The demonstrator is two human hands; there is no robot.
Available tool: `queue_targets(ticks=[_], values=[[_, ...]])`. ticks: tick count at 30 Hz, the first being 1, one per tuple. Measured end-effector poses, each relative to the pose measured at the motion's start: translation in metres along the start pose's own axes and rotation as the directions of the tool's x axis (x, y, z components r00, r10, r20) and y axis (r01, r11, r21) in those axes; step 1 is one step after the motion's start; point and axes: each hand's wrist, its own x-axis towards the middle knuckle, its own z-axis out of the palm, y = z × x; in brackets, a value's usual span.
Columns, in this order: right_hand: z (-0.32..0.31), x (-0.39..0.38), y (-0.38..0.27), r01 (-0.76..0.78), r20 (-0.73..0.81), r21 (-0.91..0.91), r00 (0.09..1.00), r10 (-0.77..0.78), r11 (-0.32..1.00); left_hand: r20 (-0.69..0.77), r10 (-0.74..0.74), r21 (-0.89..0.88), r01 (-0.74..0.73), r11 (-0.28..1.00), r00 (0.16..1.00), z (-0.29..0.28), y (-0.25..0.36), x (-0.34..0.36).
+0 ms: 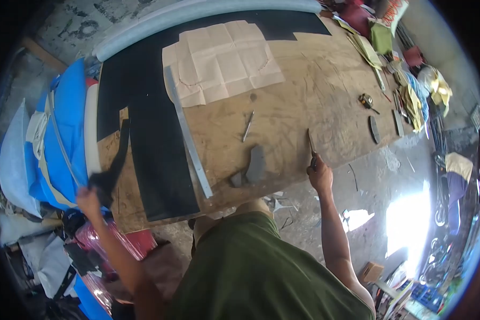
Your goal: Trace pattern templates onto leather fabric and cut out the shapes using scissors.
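Observation:
At the table's left edge my left hand (pixel 88 201) is closed on a cut-off black strip of sheet material (pixel 116 168), which hangs up and across the corner; the hand is slightly blurred. My right hand (pixel 321 175) grips a knife (pixel 311 142) by its dark handle near the front edge, its blade pointing away from me. Black sheet material (pixel 157 154) lies between them, a long panel reaching toward me. Along its right side rests a metal ruler (pixel 189 141). A creased brown paper pattern (pixel 224 61) partly covers the sheet farther back.
Dark grey offcuts (pixel 256 164) and a pen (pixel 248 126) lie mid-table (pixel 288 106). A tape measure (pixel 366 101) and a dark oval piece (pixel 374 129) sit at right. A pale roll (pixel 208 18) lines the back. Blue sheeting (pixel 69 122) crowds the left side.

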Motion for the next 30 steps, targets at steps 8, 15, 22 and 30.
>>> queue_targets(ticks=[8,15,22,30], values=[[-0.015,0.079,0.038,0.053,0.100,-0.165,0.994,-0.036,0.985,0.358,0.202,-0.492,0.000,0.871,0.912,-0.013,0.343,0.051],[-0.028,0.119,0.000,0.074,0.277,-0.267,0.961,0.004,0.961,0.487,0.456,-0.782,0.139,0.608,0.745,0.100,0.536,0.108],[0.045,0.152,-0.108,0.606,0.123,0.267,0.749,-0.651,0.749,0.254,0.396,-0.956,0.168,0.240,0.882,0.218,0.706,0.094],[0.088,0.175,-0.142,0.902,0.149,0.054,0.418,-0.896,0.429,0.530,0.077,-0.848,0.526,0.066,0.844,0.362,0.645,-0.095]])
